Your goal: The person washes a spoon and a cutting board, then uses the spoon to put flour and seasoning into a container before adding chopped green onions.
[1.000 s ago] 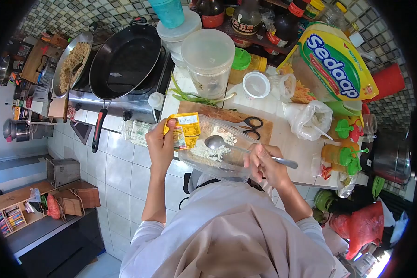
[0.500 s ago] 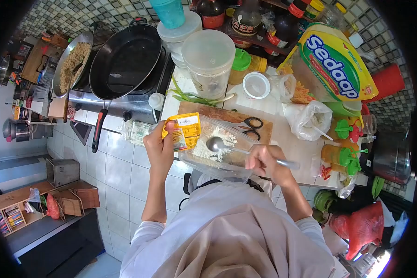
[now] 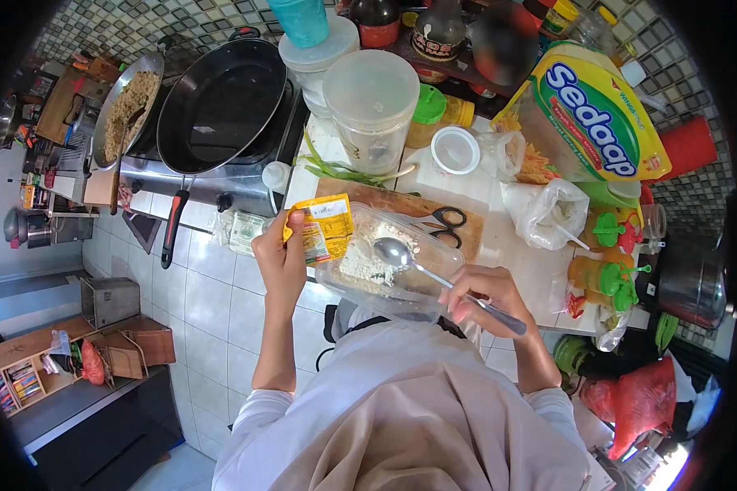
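A yellow sachet [image 3: 326,231] is pinched at its left edge by my left hand [image 3: 280,255], beside the left end of a clear plastic container [image 3: 422,304]. White flour [image 3: 362,260] lies in that container. My right hand [image 3: 490,293] is closed around the handle of a metal spoon [image 3: 395,252], whose bowl hangs over the flour. Behind the container, scissors [image 3: 446,221] with dark handles rest on a wooden cutting board [image 3: 469,206].
Green onions [image 3: 344,170] lie behind the board, close to a tall clear tub [image 3: 372,106]. To the left, a black frying pan [image 3: 221,106] sits on the stove. A small white cup [image 3: 455,150], a plastic bag [image 3: 546,214] and sauce bottles [image 3: 591,277] stand rightward.
The spoon has turned, its handle end swinging toward me and its bowl shifting slightly right and up. My right hand has moved a little nearer my body. The sachet has tilted slightly.
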`<state>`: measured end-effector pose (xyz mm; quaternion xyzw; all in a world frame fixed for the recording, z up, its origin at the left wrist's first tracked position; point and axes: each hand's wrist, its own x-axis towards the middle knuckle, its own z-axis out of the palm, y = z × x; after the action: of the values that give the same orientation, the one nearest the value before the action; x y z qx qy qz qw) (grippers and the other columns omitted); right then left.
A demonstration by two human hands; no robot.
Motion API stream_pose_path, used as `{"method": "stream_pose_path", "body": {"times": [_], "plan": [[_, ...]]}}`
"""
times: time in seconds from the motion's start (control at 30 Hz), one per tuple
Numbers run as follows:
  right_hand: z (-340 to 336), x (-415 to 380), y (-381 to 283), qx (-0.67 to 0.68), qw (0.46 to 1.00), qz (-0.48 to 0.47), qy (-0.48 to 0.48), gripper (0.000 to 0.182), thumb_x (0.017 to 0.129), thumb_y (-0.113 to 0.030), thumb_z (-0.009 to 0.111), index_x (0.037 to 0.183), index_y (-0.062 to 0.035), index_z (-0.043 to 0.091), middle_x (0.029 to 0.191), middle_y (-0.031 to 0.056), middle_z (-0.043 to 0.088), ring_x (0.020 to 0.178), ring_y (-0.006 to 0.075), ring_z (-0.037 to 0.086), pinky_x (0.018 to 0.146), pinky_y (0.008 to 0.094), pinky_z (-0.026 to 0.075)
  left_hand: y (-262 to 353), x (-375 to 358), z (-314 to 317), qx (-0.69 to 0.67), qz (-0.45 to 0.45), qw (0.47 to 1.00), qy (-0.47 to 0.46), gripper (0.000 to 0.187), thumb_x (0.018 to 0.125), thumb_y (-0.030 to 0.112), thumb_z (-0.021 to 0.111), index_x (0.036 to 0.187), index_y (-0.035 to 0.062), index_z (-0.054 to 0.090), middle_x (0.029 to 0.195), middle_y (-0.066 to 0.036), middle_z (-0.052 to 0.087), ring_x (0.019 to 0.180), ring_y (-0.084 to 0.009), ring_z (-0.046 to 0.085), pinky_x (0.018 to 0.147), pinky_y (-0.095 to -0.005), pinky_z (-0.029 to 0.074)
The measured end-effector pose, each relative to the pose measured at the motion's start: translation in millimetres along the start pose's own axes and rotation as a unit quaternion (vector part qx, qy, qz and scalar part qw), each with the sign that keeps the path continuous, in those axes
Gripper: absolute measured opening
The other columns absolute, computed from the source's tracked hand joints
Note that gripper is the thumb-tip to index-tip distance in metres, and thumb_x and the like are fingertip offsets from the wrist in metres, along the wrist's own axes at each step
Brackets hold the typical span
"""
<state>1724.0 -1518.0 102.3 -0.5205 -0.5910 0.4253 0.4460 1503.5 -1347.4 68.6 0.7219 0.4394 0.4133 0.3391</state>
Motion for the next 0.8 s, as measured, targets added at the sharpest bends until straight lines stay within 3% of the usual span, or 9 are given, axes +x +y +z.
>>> {"method": "stream_pose_path", "body": {"times": [0.07, 0.13, 0.27, 0.43, 0.57, 0.63, 0.67, 0.73, 0.8], "plan": [[-2, -2, 3, 0.017, 0.999, 0.033, 0.003, 0.033, 0.078, -0.036, 0.064, 0.074, -0.0044, 0.057, 0.074, 0.0057, 0.062, 0.064, 0.0162, 0.059, 0.053, 0.0258, 0.043, -1, 0, 0, 0.0, -0.001, 1.0, 0.002, 0.024, 0.089, 0.017, 0.052, 0.082, -0.0045, 0.058, 0.05, -0.007, 0.044, 0.046, -0.0063, 0.035, 0.042, -0.0241, 0.028], [-3, -4, 9, 0.05, 0.998, 0.03, 0.009, 0.025, 0.083, -0.027, 0.059, 0.076, -0.0031, 0.057, 0.075, 0.0061, 0.061, 0.071, 0.0179, 0.059, 0.06, 0.0281, 0.044, -2, 0, 1, -0.001, -0.003, 1.0, 0.004, 0.024, 0.089, 0.017, 0.052, 0.082, -0.0045, 0.058, 0.05, -0.007, 0.043, 0.046, -0.0064, 0.035, 0.042, -0.0241, 0.028], [0, -5, 9, 0.071, 0.995, 0.057, 0.03, 0.028, 0.086, -0.029, 0.053, 0.078, -0.0024, 0.057, 0.076, 0.0074, 0.061, 0.073, 0.0193, 0.06, 0.063, 0.0286, 0.045, -5, 0, 2, 0.002, -0.003, 1.0, -0.004, 0.025, 0.089, 0.018, 0.052, 0.082, -0.0044, 0.058, 0.05, -0.007, 0.042, 0.046, -0.0066, 0.036, 0.042, -0.0246, 0.028], [3, -5, 11, 0.1, 0.981, 0.151, 0.064, 0.025, 0.087, -0.025, 0.054, 0.078, -0.0019, 0.059, 0.075, 0.0061, 0.06, 0.069, 0.0141, 0.055, 0.063, 0.0263, 0.042, -4, 1, 3, 0.003, -0.005, 1.0, -0.007, 0.025, 0.089, 0.019, 0.052, 0.083, -0.0043, 0.059, 0.05, -0.007, 0.043, 0.046, -0.0078, 0.037, 0.042, -0.0254, 0.029], [5, -6, 19, 0.059, 0.986, 0.144, 0.062, 0.022, 0.088, -0.024, 0.053, 0.084, -0.0025, 0.057, 0.076, 0.0026, 0.057, 0.068, 0.0097, 0.05, 0.064, 0.0245, 0.04, -1, 2, 4, -0.003, -0.017, 1.0, -0.012, 0.026, 0.089, 0.019, 0.052, 0.085, -0.0048, 0.06, 0.052, -0.008, 0.046, 0.048, -0.0079, 0.039, 0.044, -0.0251, 0.031], [10, -11, 30, 0.151, 0.959, 0.186, 0.153, 0.023, 0.088, -0.026, 0.054, 0.094, -0.0051, 0.05, 0.079, -0.0016, 0.049, 0.07, 0.0065, 0.044, 0.063, 0.0223, 0.037, 0, 1, 4, -0.003, -0.017, 1.0, -0.016, 0.026, 0.089, 0.019, 0.052, 0.085, -0.0049, 0.06, 0.053, -0.008, 0.048, 0.049, -0.0074, 0.04, 0.044, -0.0248, 0.031], [10, -13, 36, 0.15, 0.959, 0.185, 0.154, 0.023, 0.088, -0.026, 0.054, 0.094, -0.0051, 0.05, 0.079, -0.0016, 0.049, 0.07, 0.0065, 0.044, 0.063, 0.0223, 0.037, 2, 1, 5, -0.032, -0.037, 0.999, -0.022, 0.027, 0.09, 0.02, 0.051, 0.086, -0.0053, 0.06, 0.055, -0.006, 0.05, 0.052, -0.0067, 0.041, 0.046, -0.024, 0.033], [10, -16, 46, 0.202, 0.938, 0.211, 0.185, 0.036, 0.087, -0.034, 0.055, 0.104, -0.008, 0.037, 0.061, -0.0046, 0.033, 0.055, 0.0051, 0.035, 0.052, 0.0193, 0.032, 10, 0, 8, -0.06, -0.055, 0.996, -0.028, 0.028, 0.09, 0.021, 0.051, 0.086, -0.0056, 0.06, 0.058, -0.005, 0.052, 0.054, -0.006, 0.042, 0.047, -0.0232, 0.034], [14, -19, 50, 0.214, 0.932, 0.225, 0.186, 0.038, 0.086, -0.033, 0.056, 0.107, -0.0092, 0.034, 0.064, -0.0046, 0.033, 0.057, 0.005, 0.035, 0.053, 0.019, 0.031, 24, 0, 12, -0.164, -0.125, 0.977, -0.049, 0.031, 0.092, 0.023, 0.048, 0.088, -0.0062, 0.059, 0.063, -0.002, 0.055, 0.059, -0.0047, 0.044, 0.051, -0.0208, 0.036]]}}
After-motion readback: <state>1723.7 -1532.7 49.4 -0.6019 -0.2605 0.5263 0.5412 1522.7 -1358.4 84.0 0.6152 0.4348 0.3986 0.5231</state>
